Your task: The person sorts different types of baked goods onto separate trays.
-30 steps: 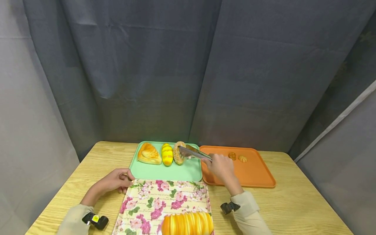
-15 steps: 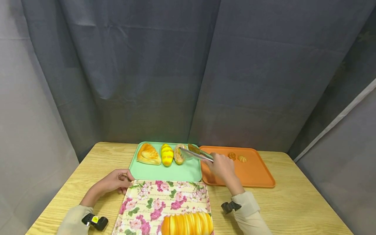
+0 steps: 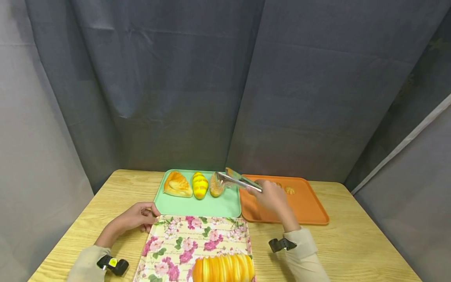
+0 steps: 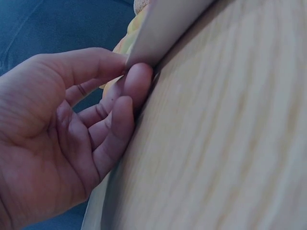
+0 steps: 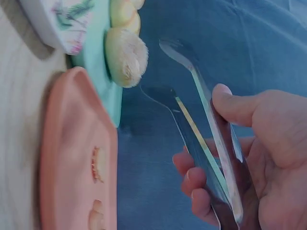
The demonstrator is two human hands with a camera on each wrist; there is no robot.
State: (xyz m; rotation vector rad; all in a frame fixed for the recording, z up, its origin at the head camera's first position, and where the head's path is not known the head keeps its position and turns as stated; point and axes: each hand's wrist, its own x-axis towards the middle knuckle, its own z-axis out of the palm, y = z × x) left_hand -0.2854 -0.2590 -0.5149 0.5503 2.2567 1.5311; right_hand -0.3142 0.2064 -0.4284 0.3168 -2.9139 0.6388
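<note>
My right hand grips a pair of metal tongs, whose arms are spread with nothing between the tips. The tongs reach over the right end of the green tray, and in the right wrist view their tips stand apart from a crumb-coated bun. Left of that bun on the green tray lie a yellow striped roll and a golden triangular pastry. My left hand pinches the far left corner of the floral tray between thumb and finger. A sliced-looking loaf lies on the floral tray.
An orange tray sits to the right of the green one, with small cookies on it, partly behind my right hand. All stand on a wooden table. Grey curtains hang behind the table.
The tongs have come away from the crumb-coated bun, spreading and moving up and right with my right hand. The bun stays on the green tray. My left hand holds its place.
</note>
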